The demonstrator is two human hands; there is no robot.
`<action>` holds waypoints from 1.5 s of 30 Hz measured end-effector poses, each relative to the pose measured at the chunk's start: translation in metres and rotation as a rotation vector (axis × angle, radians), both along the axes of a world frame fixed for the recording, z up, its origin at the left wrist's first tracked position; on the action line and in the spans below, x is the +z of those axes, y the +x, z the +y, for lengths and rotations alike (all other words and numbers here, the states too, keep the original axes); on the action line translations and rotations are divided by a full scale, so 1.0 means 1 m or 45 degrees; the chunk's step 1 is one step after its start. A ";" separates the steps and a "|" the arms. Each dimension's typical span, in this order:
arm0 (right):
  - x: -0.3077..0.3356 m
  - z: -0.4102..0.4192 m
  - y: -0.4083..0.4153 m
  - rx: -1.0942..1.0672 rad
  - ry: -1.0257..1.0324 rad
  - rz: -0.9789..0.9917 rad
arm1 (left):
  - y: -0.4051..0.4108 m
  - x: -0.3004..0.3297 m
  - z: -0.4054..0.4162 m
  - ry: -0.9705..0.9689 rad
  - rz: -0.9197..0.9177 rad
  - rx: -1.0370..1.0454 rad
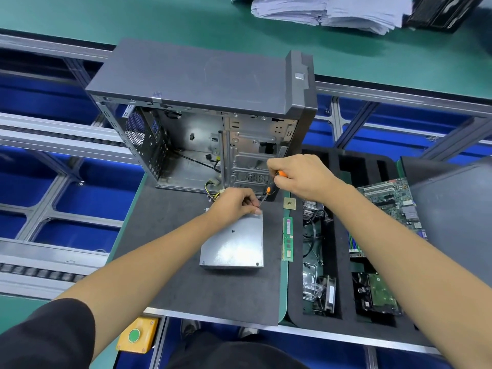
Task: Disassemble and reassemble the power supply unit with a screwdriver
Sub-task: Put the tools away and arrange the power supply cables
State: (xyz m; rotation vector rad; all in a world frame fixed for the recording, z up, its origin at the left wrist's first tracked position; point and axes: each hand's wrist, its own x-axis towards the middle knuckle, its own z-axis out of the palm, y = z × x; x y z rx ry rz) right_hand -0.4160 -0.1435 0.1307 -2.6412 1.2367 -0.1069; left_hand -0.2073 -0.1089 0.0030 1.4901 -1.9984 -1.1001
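Observation:
The silver power supply unit (234,243) lies flat on the dark mat (165,262), with its wires running toward the open computer case (202,115) behind it. My left hand (234,206) rests on the unit's far right corner, fingers pinched around the screwdriver's tip; whether a screw sits there is hidden. My right hand (300,177) grips the orange-and-black screwdriver (270,189), which slants down to that corner. Screw heads show at the unit's near corners.
A black foam tray (338,262) at the right holds a RAM stick (287,238), a CPU chip (290,203), a cooler, a motherboard (391,206) and a hard drive (378,291). A grey side panel (458,209) lies far right. A yellow button box (137,335) sits below the table edge.

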 end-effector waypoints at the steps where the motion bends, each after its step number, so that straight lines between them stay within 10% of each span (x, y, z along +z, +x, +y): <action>1: 0.000 0.000 0.000 0.008 -0.002 0.004 | 0.000 0.000 0.000 0.005 0.004 -0.006; 17: -0.011 -0.003 0.020 0.322 -0.187 0.226 | -0.003 -0.013 -0.010 -0.151 -0.302 -0.050; 45: -0.012 -0.004 0.044 0.103 -0.004 0.220 | 0.012 -0.019 -0.006 -0.012 -0.101 -0.140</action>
